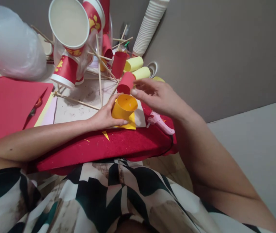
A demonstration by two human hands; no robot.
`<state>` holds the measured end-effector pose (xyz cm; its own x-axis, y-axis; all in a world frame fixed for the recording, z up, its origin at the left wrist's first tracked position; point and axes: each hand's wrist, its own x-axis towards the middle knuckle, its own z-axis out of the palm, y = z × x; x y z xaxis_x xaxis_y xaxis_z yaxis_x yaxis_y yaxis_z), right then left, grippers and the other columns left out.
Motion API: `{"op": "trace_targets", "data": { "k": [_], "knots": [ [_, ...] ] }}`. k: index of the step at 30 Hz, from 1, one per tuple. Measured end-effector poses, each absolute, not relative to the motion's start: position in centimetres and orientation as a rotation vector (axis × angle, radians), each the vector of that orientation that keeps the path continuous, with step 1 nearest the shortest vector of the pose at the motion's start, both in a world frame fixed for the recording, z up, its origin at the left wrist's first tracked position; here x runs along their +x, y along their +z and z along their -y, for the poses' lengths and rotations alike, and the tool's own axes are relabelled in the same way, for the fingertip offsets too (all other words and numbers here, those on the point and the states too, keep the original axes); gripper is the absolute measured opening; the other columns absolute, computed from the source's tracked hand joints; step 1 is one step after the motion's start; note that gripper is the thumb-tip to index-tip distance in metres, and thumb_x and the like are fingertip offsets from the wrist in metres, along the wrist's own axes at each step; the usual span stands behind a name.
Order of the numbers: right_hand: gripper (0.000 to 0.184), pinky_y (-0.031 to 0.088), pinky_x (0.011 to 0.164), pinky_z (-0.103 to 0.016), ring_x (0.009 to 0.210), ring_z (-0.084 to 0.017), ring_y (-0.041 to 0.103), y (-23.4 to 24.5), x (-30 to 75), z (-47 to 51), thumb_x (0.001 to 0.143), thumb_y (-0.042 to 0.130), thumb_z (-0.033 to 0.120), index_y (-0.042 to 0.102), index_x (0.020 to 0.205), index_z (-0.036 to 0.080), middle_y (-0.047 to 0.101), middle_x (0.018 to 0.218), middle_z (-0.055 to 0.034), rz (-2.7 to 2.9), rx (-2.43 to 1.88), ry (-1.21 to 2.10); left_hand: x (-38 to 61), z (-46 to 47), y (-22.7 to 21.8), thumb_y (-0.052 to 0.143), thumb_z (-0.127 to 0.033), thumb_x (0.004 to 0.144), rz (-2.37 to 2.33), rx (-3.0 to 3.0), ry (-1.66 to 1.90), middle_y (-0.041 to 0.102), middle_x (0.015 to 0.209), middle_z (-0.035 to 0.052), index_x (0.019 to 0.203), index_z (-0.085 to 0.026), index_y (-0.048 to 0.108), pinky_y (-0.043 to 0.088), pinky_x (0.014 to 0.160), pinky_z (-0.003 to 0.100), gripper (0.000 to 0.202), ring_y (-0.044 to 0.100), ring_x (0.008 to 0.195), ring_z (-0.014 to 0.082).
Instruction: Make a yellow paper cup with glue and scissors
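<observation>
Head view: yellow paper tube [125,107] partly behind left hand [103,117].

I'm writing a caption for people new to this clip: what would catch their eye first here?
First, the yellow paper cylinder at the centre, gripped by the left hand, with the right hand open just beside it. Behind, at upper left, a tangle of red-and-white paper cups and wooden sticks leans toward the camera. A tall stack of white cups rises at top centre against the grey wall.
</observation>
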<state>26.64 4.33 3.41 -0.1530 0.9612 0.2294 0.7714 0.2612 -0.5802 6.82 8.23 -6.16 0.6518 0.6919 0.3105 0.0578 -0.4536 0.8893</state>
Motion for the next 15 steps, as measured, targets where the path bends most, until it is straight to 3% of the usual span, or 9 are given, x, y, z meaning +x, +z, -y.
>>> {"op": "trace_targets", "data": {
  "k": [3,6,10,13,15],
  "knots": [
    [0.070,0.054,0.099,-0.049,0.122,-0.032,0.064,2.5,26.2,-3.7,0.092,0.056,0.066,0.055,0.144,0.019,0.062,0.142,-0.0172,2.019,-1.415,0.236,6.7,-8.1,-6.3,0.084,-0.036,0.067,-0.576,1.892,0.822,0.042,0.155,0.0207,0.150,-0.017,0.029,0.028,0.124,0.052,0.101,0.038,0.148,0.0359],
    [0.078,0.042,0.115,-0.053,0.139,-0.034,0.050,1.4,24.9,-3.4,0.093,0.051,0.068,0.046,0.151,0.016,0.052,0.152,-0.0197,2.216,-1.315,0.060,6.5,-8.0,-6.3,0.083,-0.032,0.066,-0.560,1.887,0.797,0.042,0.155,0.0217,0.153,-0.016,0.024,0.034,0.121,0.050,0.107,0.041,0.146,0.0354],
    [0.075,0.042,0.115,-0.054,0.139,-0.035,0.050,0.4,23.3,-3.3,0.096,0.046,0.066,0.048,0.149,0.014,0.053,0.151,-0.0208,2.378,-1.398,-0.009,5.7,-8.3,-5.8,0.077,-0.023,0.064,-0.557,1.899,0.690,0.037,0.158,0.0224,0.159,-0.019,0.012,0.050,0.104,0.043,0.115,0.056,0.131,0.0331],
    [0.068,0.047,0.109,-0.052,0.133,-0.035,0.055,0.1,22.8,-3.3,0.099,0.043,0.061,0.051,0.148,0.015,0.057,0.147,-0.0198,2.419,-1.450,0.002,5.0,-9.3,-5.3,0.065,-0.013,0.061,-0.545,1.833,0.507,0.053,0.144,0.0177,0.159,-0.022,0.011,0.056,0.087,0.036,0.112,0.065,0.112,0.0278],
    [0.066,0.049,0.107,-0.051,0.129,-0.034,0.058,0.0,22.7,-3.3,0.100,0.042,0.059,0.051,0.148,0.015,0.060,0.144,-0.0181,2.420,-1.457,-0.011,4.8,-10.1,-5.3,0.058,-0.010,0.057,-0.519,1.805,0.467,0.062,0.130,0.0127,0.155,-0.024,0.024,0.056,0.084,0.034,0.105,0.066,0.108,0.0261]
  ]
}}
